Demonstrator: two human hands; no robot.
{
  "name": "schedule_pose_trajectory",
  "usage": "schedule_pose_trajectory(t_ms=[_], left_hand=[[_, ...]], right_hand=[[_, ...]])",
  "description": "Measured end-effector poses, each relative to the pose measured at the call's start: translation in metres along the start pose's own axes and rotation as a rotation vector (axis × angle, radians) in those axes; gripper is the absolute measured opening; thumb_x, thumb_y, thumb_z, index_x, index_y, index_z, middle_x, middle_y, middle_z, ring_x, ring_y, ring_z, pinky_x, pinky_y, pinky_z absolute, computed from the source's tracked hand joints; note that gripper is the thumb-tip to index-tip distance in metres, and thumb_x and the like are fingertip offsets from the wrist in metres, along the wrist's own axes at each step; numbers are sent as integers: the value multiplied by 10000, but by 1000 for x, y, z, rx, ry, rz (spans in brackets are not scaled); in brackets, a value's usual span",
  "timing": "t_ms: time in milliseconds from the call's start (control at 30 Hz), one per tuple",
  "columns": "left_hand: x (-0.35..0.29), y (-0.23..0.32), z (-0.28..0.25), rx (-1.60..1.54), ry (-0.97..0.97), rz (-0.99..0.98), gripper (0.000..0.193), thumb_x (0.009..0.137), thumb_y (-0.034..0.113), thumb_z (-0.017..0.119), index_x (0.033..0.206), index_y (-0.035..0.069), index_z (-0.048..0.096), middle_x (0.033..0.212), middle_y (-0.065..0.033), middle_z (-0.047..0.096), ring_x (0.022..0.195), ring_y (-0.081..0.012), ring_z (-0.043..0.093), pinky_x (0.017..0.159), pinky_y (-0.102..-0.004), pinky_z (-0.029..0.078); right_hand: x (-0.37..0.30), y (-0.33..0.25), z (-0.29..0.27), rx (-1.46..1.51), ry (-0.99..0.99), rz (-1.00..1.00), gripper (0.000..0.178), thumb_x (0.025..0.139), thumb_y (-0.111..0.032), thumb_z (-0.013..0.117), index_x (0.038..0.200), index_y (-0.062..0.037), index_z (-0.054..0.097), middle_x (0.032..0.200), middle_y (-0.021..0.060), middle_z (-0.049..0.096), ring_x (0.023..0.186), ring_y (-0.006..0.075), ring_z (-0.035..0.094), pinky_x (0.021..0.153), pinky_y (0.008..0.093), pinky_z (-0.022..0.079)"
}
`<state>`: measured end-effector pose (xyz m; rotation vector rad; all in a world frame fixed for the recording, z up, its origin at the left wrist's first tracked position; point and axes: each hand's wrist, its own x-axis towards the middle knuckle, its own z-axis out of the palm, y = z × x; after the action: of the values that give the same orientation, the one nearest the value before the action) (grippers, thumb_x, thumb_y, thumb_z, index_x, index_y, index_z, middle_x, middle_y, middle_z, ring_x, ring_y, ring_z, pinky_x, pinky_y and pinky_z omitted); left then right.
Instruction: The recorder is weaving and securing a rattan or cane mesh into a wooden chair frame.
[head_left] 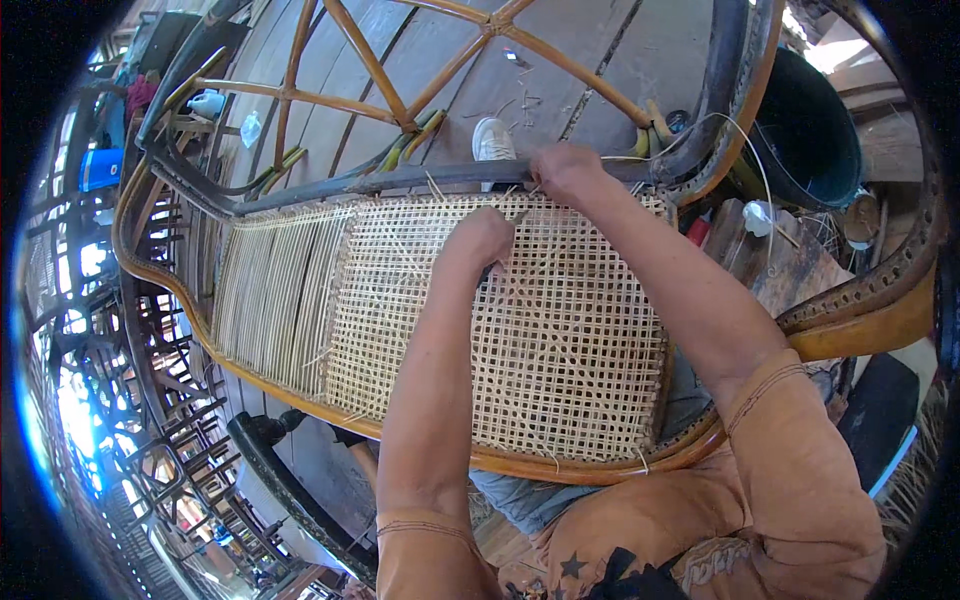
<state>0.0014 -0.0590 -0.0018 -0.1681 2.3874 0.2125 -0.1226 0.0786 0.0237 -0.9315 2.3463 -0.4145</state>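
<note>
A woven cane panel (560, 340) with an open lattice spans a curved wooden furniture frame (590, 468). My left hand (482, 240) is closed over the weave near the far rail; a small dark piece shows at its fingers, too hidden to name. At the dark far rail (420, 180), my right hand (568, 172) has its fingers pinched together. From beside it a thin cane strand (745, 135) loops out to the right and hangs down, and its end in the fingers is hidden. Left of the lattice, the panel has only parallel strands (275, 285).
Beyond the panel are crossed wooden struts (370, 60) and a white shoe (493, 140) on the plank floor. A dark bucket (805, 130) stands at the right. Several stacked frames (160, 440) fill the left, near a blue container (100, 170).
</note>
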Motion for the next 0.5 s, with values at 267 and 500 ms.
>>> schedule_pose_trajectory(t_ms=[267,500], left_hand=[[8,26,-23,-98,-54,-220,185,684,107,559,781,-5,669,819,-190,641,781,-322,640,698,-378,508],[-14,43,-48,-301,-192,-287,254,787,93,447,656,-41,618,592,-154,611,551,-241,643,512,-371,495]], right_hand=[[7,19,27,-96,177,-89,174,756,-122,535,877,-90,656,937,136,646,918,310,613,789,411,488],[2,10,19,-56,155,-94,153,734,-120,565,847,-99,668,914,143,643,856,328,620,722,419,504]])
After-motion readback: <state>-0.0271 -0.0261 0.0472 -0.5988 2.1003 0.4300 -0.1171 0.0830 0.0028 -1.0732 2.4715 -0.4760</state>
